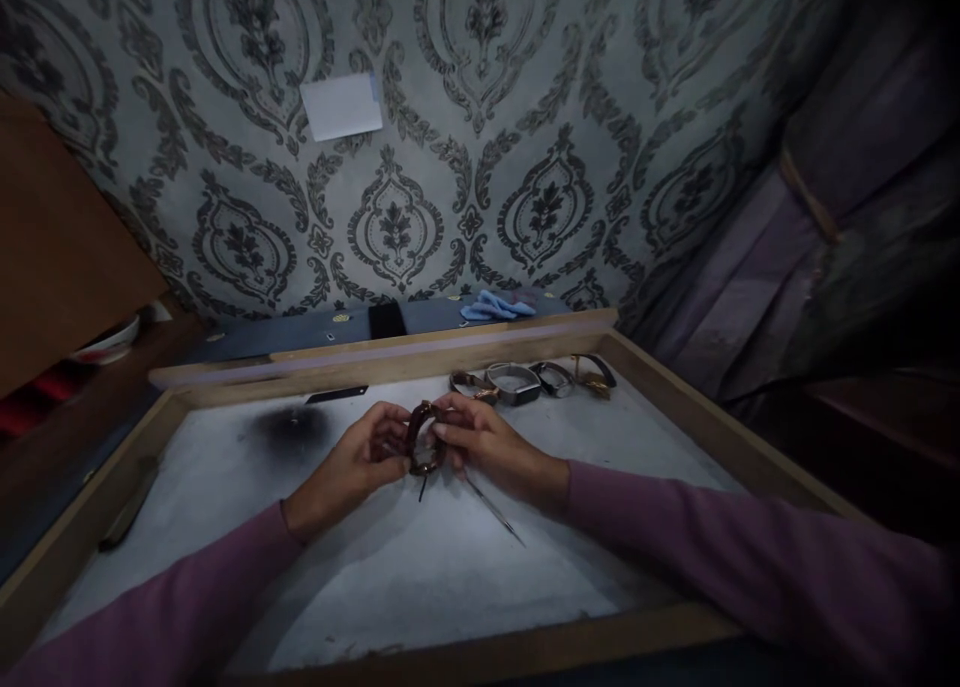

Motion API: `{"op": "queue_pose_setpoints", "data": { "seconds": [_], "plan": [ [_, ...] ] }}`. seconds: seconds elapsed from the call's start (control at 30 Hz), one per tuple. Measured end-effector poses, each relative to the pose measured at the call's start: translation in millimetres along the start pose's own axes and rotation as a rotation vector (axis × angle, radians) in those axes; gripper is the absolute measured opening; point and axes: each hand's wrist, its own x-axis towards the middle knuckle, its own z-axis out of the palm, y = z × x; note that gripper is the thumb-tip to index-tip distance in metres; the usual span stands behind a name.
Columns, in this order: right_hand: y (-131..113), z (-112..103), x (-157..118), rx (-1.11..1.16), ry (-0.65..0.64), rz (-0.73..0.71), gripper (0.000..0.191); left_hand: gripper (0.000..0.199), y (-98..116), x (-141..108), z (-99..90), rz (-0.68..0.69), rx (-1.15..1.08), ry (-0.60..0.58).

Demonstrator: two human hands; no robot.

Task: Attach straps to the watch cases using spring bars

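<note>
A wristwatch [415, 437] with a dark reddish-brown strap and gold-toned metal parts is held up on edge over the white board [360, 607]. My left hand [352, 464] grips it from the left, thumb and fingers bent around the strap. From the other side my right hand [504, 450] holds it, with the thumb at the loop's opening. A thin pointed metal tool [496, 512] sticks out below my right hand; whether it is held or lies on the board I cannot tell. A short dark strip hangs under the watch.
Several watches stand in a row at the back, among them a silver one [514, 382] and a gold-toned one [592, 375]. A dark flat blade [337, 394] lies at the back left, and a long dark object [129, 507] by the left rim. A wooden frame [667, 417] borders the board; a blue cloth [497, 306] lies beyond.
</note>
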Motion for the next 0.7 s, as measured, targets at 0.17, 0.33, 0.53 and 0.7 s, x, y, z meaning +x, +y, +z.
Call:
{"op": "queue_pose_setpoints", "data": {
  "seconds": [0.17, 0.33, 0.53, 0.7],
  "plan": [
    [3, -2, 2, 0.010, -0.016, 0.006, 0.033, 0.038, 3, 2, -3.7, -0.072, -0.087, 0.015],
    [-6, 3, -5, -0.058, -0.069, -0.013, 0.037, 0.031, 8, 1, -3.9, -0.071, -0.074, -0.009],
    [-15, 4, -13, -0.475, -0.115, -0.224, 0.027, 0.028, 9, -1, -7.6, -0.060, -0.029, -0.054],
    [-19, 2, -16, -0.956, -0.070, -0.591, 0.017, 0.029, 11, -1, -7.5, -0.074, -0.010, -0.047]
  ]
}}
